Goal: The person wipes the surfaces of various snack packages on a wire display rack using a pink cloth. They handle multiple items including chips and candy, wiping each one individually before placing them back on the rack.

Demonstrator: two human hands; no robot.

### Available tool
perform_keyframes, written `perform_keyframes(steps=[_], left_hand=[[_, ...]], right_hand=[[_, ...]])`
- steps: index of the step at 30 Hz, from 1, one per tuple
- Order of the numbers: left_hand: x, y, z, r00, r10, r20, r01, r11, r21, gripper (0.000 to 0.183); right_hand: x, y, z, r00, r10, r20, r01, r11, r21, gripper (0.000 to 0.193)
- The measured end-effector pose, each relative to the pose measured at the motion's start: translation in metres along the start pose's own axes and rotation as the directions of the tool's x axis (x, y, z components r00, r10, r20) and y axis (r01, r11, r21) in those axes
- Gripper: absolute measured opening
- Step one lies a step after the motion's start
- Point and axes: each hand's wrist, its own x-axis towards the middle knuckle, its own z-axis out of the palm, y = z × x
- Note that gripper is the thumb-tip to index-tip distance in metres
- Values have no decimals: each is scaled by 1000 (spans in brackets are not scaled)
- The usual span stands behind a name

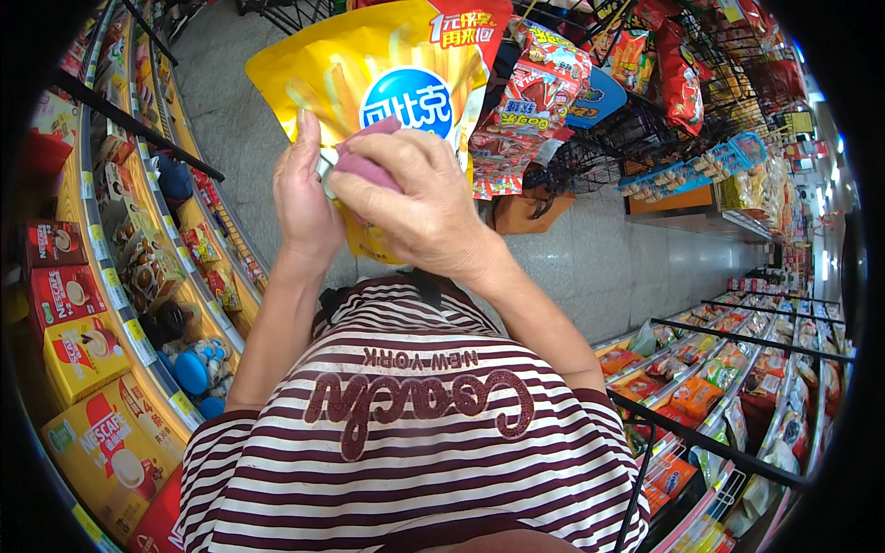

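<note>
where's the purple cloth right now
In the head view, upper middle: the purple cloth is in the right hand, against the yellow bag, beside the left hand.

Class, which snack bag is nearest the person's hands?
The large yellow bag with the blue disc: the right hand holds a purple cloth to its front, the left hand alongside. No hand touches the others.

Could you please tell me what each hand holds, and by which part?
Left hand: yellow bag, by its lower left side. Right hand: bunched purple cloth, against the bag's front; exact grip unclear.
</note>
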Motion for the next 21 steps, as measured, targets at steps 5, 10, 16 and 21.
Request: perform_keyframes(steps=[5,10,16,21], left_hand=[[-5,11,4,996,42,81,-38,998,-49,42],[-6,12,5,995,66,72,-63,997,-44,44],[4,26,3,985,94,-147,-114,984,-138,46],[14,50,-12,954,221,-201,-260,945,-200,44]], right_hand=[[20,33,-23,995,-1,-104,-5,998,-64,34],[25,31,-31,986,121,-115,-128,990,-54,39],[-7,-15,12,999,-28,-24,27,1000,-12,28],[-35,-18,14,999,-24,45,19,993,118,34]])
